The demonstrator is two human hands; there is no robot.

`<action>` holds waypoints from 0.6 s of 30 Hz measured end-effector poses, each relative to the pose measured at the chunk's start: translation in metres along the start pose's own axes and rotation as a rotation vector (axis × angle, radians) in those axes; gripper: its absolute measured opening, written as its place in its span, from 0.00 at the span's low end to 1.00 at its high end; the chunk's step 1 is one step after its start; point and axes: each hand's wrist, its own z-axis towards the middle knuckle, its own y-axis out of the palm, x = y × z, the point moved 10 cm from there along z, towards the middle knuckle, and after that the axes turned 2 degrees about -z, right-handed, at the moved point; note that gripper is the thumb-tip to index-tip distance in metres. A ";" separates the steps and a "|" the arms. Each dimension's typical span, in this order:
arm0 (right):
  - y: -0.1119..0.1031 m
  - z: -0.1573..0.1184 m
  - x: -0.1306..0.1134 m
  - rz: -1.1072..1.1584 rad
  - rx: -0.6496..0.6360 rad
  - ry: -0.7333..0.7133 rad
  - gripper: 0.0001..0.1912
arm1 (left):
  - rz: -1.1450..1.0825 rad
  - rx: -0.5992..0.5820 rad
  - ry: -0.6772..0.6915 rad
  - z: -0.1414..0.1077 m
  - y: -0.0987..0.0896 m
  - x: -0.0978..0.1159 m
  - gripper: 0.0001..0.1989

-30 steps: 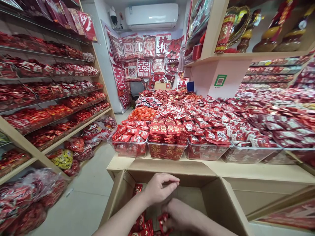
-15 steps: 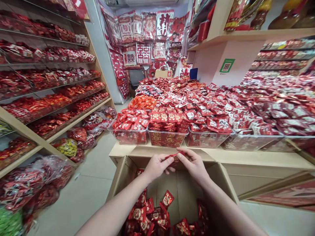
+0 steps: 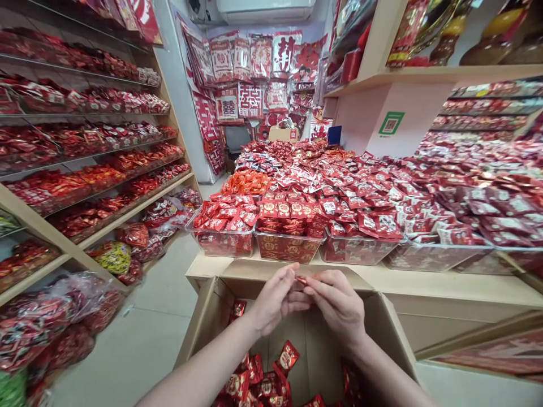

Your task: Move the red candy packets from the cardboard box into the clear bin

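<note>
Above an open cardboard box [image 3: 199,322], my right hand [image 3: 339,302] pinches a small red packet [image 3: 301,280] between thumb and fingers. My left hand [image 3: 280,299] is beside it, palm turned up and fingers apart under the packet; whether it touches the packet is hard to tell. Most of the packet is hidden by the fingers. Loose red packets with gold print [image 3: 287,356] lie at the bottom of the box, more of them on its left side.
Clear plastic bins [image 3: 291,249] heaped with red packets line the wooden counter [image 3: 424,280] behind the box. Shelves [image 3: 123,217] of packets stand at left, with filled bags [image 3: 55,316] on the floor below. An upper shelf [image 3: 424,73] juts out at right.
My left hand has opened from its grip on the packet. The right hand has turned and keeps the packet, now seen nearly edge-on. The view has tilted slightly upward.
</note>
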 end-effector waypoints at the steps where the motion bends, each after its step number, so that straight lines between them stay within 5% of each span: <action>1: 0.004 -0.001 -0.009 -0.029 -0.033 -0.074 0.16 | -0.056 -0.003 0.006 0.000 0.000 0.003 0.17; 4: 0.012 -0.004 -0.011 -0.055 -0.075 -0.061 0.13 | -0.074 0.065 0.093 0.001 -0.008 0.016 0.16; 9: 0.028 -0.023 0.054 0.276 -0.045 0.599 0.12 | 0.044 0.144 0.173 0.003 -0.019 0.023 0.24; 11: 0.039 -0.031 0.067 0.410 -0.083 0.750 0.11 | 0.078 0.154 0.163 0.003 -0.021 0.019 0.24; 18: 0.031 -0.031 0.073 0.457 -0.114 0.765 0.11 | 0.195 0.092 0.146 0.005 -0.015 0.016 0.20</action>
